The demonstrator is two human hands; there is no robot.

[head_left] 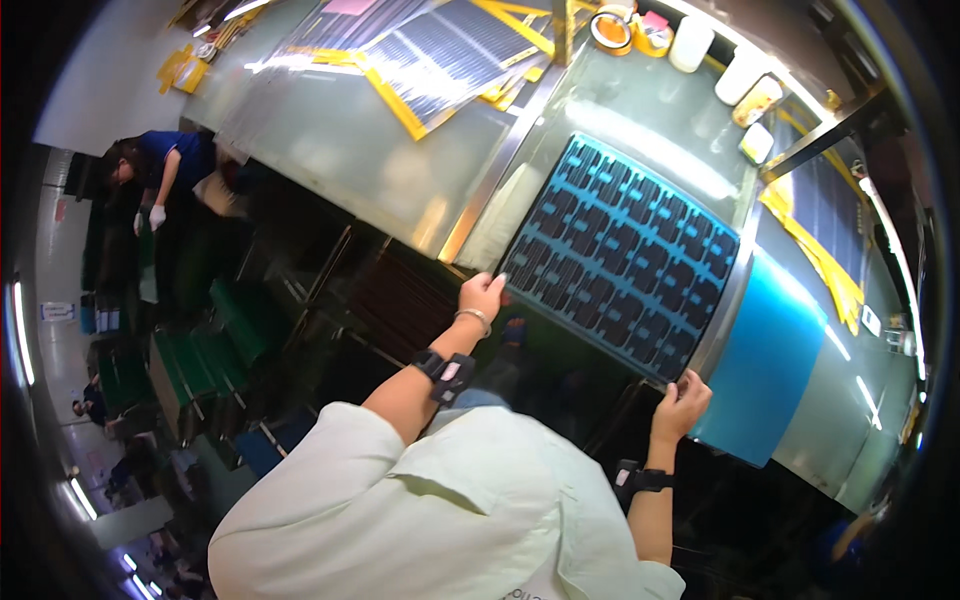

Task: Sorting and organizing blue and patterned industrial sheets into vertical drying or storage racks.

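Observation:
A rectangular blue panel with rows of black patterned shapes lies tilted in front of me, its far part over the grey metal table. Its near edge juts out past the table toward my body. My left hand pinches the near left corner, thumb on the edge. At the near right corner, my right hand grips the same panel with bent fingers. The undersides of the fingers are hidden. To the right of the panel lies a plain blue sheet, untouched by either hand.
Tape rolls and white bottles line the table's back. Yellow-framed screens lie at the far left, and another yellow-edged one at the right. A metal post stands behind. Leftward, a person in blue bends near green boards.

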